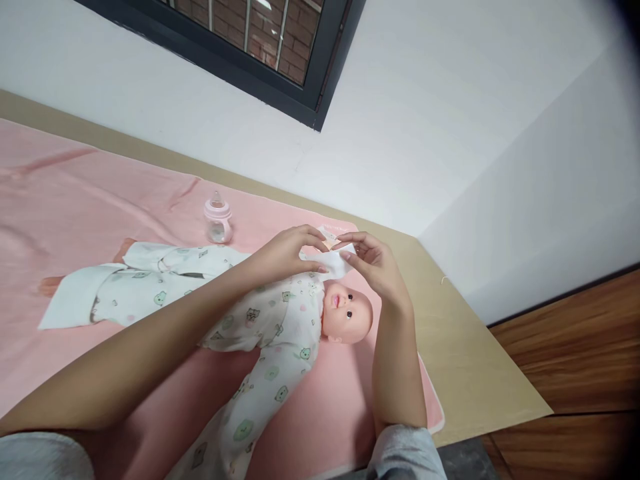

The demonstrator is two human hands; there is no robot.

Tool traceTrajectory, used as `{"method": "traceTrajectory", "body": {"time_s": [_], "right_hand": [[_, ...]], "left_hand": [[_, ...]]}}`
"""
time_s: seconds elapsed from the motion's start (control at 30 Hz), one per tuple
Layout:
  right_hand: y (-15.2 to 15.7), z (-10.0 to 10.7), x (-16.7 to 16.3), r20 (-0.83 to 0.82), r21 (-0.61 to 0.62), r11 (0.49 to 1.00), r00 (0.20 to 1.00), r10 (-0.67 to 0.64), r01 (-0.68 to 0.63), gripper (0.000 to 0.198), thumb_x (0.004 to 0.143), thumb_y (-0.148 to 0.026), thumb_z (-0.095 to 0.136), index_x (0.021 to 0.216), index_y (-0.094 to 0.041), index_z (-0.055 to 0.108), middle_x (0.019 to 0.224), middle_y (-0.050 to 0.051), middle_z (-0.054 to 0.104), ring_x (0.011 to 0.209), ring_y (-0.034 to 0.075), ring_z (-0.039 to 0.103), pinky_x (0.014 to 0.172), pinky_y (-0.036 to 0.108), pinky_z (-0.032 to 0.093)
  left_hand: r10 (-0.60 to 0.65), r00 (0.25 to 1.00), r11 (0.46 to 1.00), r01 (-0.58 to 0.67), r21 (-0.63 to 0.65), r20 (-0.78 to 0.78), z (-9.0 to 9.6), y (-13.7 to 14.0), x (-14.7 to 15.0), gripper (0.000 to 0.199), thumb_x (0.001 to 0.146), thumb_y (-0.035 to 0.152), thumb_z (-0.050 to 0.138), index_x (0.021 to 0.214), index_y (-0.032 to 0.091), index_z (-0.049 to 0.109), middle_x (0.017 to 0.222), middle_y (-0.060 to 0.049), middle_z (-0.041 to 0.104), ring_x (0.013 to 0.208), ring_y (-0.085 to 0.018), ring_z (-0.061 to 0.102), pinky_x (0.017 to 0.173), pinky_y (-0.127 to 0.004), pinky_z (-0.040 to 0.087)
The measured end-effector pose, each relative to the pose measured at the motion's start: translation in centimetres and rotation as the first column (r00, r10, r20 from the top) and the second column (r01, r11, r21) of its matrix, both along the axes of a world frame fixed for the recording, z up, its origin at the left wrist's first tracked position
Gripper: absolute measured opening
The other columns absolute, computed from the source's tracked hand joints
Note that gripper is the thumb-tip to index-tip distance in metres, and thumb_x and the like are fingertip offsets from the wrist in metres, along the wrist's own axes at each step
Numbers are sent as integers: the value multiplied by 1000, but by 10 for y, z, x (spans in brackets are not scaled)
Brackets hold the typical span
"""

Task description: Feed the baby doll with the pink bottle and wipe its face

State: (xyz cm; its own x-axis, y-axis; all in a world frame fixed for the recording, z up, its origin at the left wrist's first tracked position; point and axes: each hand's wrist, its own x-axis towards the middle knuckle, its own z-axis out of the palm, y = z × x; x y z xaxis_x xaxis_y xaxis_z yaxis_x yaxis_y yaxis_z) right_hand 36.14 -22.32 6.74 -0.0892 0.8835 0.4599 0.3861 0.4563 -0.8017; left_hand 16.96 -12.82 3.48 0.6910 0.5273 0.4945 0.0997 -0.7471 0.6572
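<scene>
A bald baby doll (350,313) lies on its back, head to the right, in a white outfit (255,317) printed with green animals. Over its far shoulder, white cloth (333,265) that looks like a sleeve cuff is held up between my hands. My left hand (293,253) grips the cloth's left side with bent fingers and thumb. On the right side, my right hand (373,263) pinches it, thumb in front. A small skin-toned patch shows at the cloth's top, perhaps the doll's hand. The near sleeve (250,413) stretches toward me.
A pink-topped baby bottle (218,220) stands behind the doll's legs. Beneath them spreads a pink mat (65,200) on a tan tabletop (465,353). A white wall (400,133) with a dark-framed window (280,93) rises behind; wooden panelling (575,347) is at right.
</scene>
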Motion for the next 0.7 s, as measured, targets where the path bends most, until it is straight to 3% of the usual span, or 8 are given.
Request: {"method": "traceTrajectory", "body": {"time_s": [0.1,0.3,0.43,0.6,0.7], "right_hand": [[-3,1,-6,6,17,1000,1000,12,-13,22,84,-32,66,106,-27,66,104,3,69,106,17,62,98,35,47],[-1,-1,-9,-58,67,992,993,-107,111,41,82,-41,68,120,-31,58,123,5,61,90,14,64,81,31,55],[0,-3,-10,-60,96,980,984,-169,174,54,81,-42,68,131,-34,48,134,6,53,99,16,63,89,34,54],[-2,-3,-11,-50,53,976,977,-208,210,53,80,-44,68,129,-34,49,136,6,52,104,18,61,93,37,53],[0,-2,-5,-49,22,968,967,-248,250,50,79,-46,68,125,-32,52,135,6,53,102,18,62,92,37,53]], "left_hand": [[-65,997,995,68,-69,49,1,0,-2,31,72,46,77,89,20,72,121,-5,64,112,-26,59,96,-35,45],[-169,982,977,179,-113,88,12,-4,-9,20,76,39,76,88,22,74,115,-2,67,107,-23,61,96,-33,45],[-132,987,976,145,-163,88,20,-8,-14,18,76,38,75,85,22,75,114,-2,66,109,-24,60,94,-34,46],[-34,996,989,45,-141,81,25,-12,-18,20,74,39,75,77,20,72,134,-3,56,126,-28,49,99,-36,43],[-59,997,980,67,-187,52,26,-13,-18,22,76,39,73,80,18,71,118,-4,65,110,-25,58,88,-32,46]]}}
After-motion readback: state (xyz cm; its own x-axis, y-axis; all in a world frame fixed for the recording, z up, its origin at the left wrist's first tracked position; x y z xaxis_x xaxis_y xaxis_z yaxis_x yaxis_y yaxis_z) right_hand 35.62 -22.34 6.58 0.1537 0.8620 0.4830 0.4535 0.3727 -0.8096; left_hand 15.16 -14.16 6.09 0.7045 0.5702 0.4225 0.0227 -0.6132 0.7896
